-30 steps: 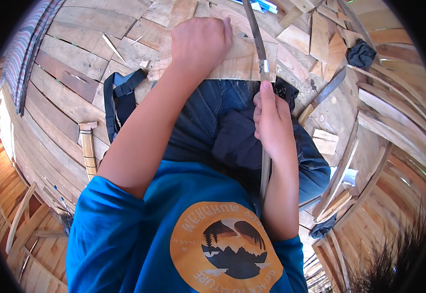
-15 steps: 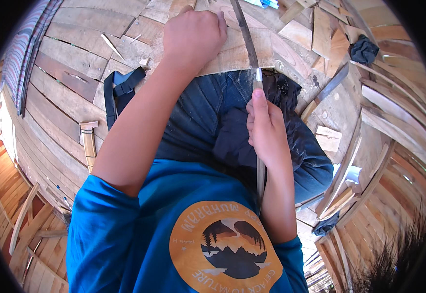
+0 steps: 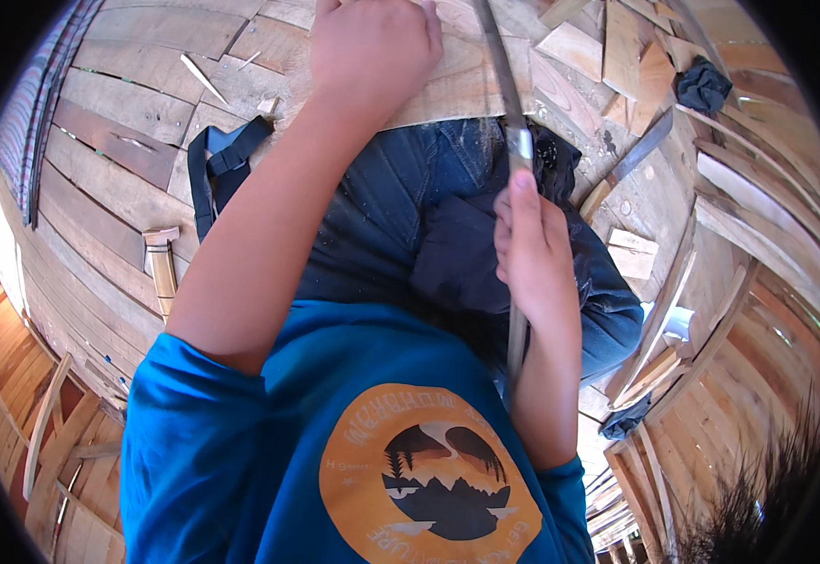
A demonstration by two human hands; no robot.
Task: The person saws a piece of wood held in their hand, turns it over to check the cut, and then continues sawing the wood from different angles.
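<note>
My left hand (image 3: 372, 52) is curled into a fist over a pale wooden board (image 3: 462, 80) that lies against my lap. Its fingertips are at the upper edge, so what they grip is hidden. In my right hand (image 3: 534, 235) is a long-handled knife (image 3: 501, 66), with a dark, narrow, slightly curved blade pointing away from me. My thumb lies along the handle just below the metal collar, and the handle's rear runs back beside my right forearm. The blade passes over the board's right side, its tip outside the view.
Another knife (image 3: 638, 155) with a wooden handle lies on the plank floor to the right. Wood offcuts (image 3: 570, 52), a crumpled black cloth (image 3: 701, 86) and long strips (image 3: 758, 240) surround it. A dark strap (image 3: 227, 164) and a sheath-like wooden piece (image 3: 163, 268) are at left.
My right hand and the knife have shifted right and slightly toward me across the board. My left fist sits slightly higher in view, and the whole view has moved a little.
</note>
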